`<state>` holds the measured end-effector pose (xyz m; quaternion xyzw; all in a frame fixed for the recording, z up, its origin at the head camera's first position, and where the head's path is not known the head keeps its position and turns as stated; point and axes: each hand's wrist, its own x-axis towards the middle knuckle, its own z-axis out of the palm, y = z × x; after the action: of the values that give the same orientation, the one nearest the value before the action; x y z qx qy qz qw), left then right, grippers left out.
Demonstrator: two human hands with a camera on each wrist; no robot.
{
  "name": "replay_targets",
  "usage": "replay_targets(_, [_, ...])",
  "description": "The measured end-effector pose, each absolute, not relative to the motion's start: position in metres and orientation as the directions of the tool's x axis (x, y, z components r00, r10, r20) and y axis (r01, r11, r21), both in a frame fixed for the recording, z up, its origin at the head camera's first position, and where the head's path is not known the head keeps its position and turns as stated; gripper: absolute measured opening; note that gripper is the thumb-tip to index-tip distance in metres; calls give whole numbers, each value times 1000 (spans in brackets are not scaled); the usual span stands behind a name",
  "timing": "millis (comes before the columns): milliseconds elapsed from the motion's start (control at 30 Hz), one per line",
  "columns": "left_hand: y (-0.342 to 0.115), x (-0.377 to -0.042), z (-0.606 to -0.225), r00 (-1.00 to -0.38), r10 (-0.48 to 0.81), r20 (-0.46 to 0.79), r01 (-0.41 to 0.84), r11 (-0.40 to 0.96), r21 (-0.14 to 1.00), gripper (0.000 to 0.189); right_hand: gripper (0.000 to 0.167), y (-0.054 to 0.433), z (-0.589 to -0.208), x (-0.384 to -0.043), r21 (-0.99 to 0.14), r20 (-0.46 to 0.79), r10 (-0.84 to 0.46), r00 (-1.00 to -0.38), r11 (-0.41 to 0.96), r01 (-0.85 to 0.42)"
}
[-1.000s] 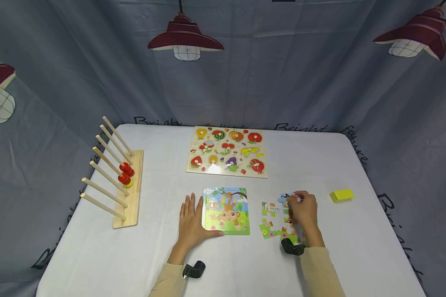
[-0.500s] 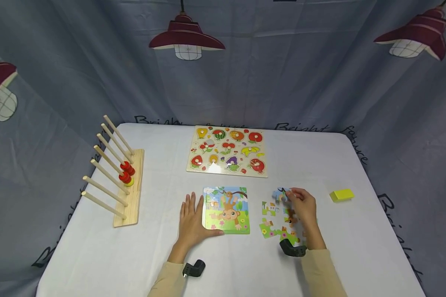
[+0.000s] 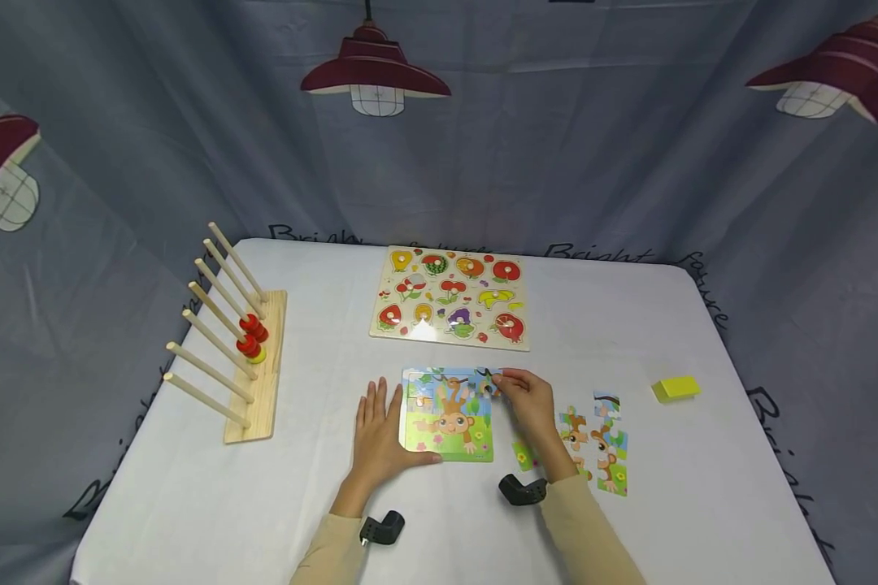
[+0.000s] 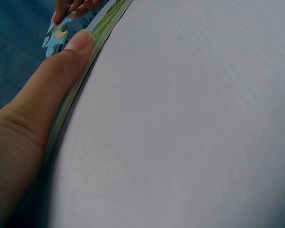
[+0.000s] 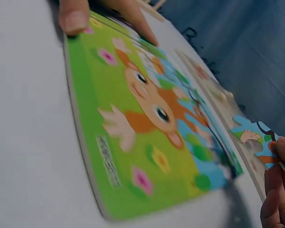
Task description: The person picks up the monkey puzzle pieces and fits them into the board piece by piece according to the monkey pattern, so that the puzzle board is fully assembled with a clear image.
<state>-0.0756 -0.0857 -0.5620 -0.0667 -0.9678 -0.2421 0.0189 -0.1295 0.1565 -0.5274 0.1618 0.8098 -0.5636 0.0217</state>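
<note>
A square puzzle board (image 3: 422, 439) printed with a monkey lies mid-table. My left hand (image 3: 377, 443) rests at its left side, fingers straight, with the thumb (image 4: 78, 42) against the near edge. Over the board's far right corner, my right hand (image 3: 532, 404) pinches a jigsaw puzzle piece (image 5: 251, 134) between thumb and fingers. That piece is blue with a dark branch and some orange. In the right wrist view it hangs above the board's surface. To the right lie several loose jigsaw pieces (image 3: 611, 476), some hidden behind the right forearm.
A wooden fruit puzzle board (image 3: 449, 337) lies at the back. On the left stands a wooden rack (image 3: 263, 406) of upright pegs, with red and yellow rings (image 3: 249, 346) on two of them. A yellow block (image 3: 676, 388) sits at the right.
My right hand has lifted the jigsaw piece from the loose pieces and carried it left to the monkey board's far right corner. The left hand stays at the board.
</note>
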Motion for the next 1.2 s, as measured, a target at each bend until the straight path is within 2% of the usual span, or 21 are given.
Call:
replay_targets(200, [-86, -76, -561, -991, 120, 63, 136, 877, 460, 132, 28, 126, -529, -133, -910, -230, 181, -956, 308, 278])
replay_targets(467, [-85, -76, -558, -991, 118, 60, 133, 879, 458, 132, 25, 107, -529, -135, -924, -169, 122, -978, 325, 200])
replay_targets(900, [-86, -74, -564, -989, 119, 86, 145, 881, 451, 132, 21, 91, -531, -133, -884, -104, 122, -987, 443, 148])
replay_targets(1200, [-86, -75, -564, -990, 118, 79, 141, 883, 447, 132, 20, 87, -527, -131, -817, -39, 130, -991, 566, 107])
